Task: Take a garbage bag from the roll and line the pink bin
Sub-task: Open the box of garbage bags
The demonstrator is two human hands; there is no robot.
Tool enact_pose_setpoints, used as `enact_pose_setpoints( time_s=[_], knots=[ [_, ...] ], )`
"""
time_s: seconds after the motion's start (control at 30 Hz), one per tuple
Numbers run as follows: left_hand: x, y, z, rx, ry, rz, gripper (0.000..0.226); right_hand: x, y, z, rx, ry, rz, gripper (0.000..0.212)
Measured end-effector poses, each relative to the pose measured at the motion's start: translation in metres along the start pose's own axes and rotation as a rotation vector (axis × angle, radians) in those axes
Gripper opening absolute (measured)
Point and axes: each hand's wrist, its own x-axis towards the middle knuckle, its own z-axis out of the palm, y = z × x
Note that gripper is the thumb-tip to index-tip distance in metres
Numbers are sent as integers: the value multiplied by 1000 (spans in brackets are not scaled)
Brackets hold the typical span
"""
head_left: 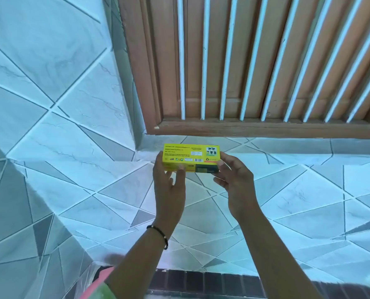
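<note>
At the bottom edge of the view, nearest the camera, a pink rim (97, 281) shows under the left forearm, probably the bin, with a bit of clear film beside it; too cropped to confirm. A dark brick strip (201, 281) runs beside it.

Further out, both forearms reach forward over the tiled surface (298, 201). A dark bracelet (160, 234) sits on the left wrist.

Left hand (169, 186): grip clamped on the left end of the box (190, 157), thumb on its face, fingers curled beneath. Right hand (233, 175): grip clamped on the right end, thumb on top, fingers under. The box is held level in the air, clear of the surface, printed yellow face toward the camera.

Handling, judged: a small carton, light and stiff enough for end pinches, though hard squeezing would dent it. The roll is presumably inside, not visible. Which end opens cannot be told. The film itself should be thin, slippery and clingy; take it by the free edge and tear at the perforation.

Beyond, a brown window frame (244, 128) with white bars (203, 61).
</note>
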Motion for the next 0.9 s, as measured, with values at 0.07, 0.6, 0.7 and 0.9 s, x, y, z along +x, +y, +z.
enact_pose_setpoints(
  time_s=[0.07,0.6,0.7,0.9],
  knots=[
    [-20,4,-13,-99,20,-48,51,-25,5,2,20,31,26,19],
    [-137,44,-93,-545,49,-340,44,-188,1,9,-11,141,133,12],
    [-148,48,-93,-569,23,-326,43,-195,-9,-1,-40,106,142,8],
    [-161,53,-82,-583,4,-346,45,-194,-28,-22,-110,24,177,16]
  ],
)
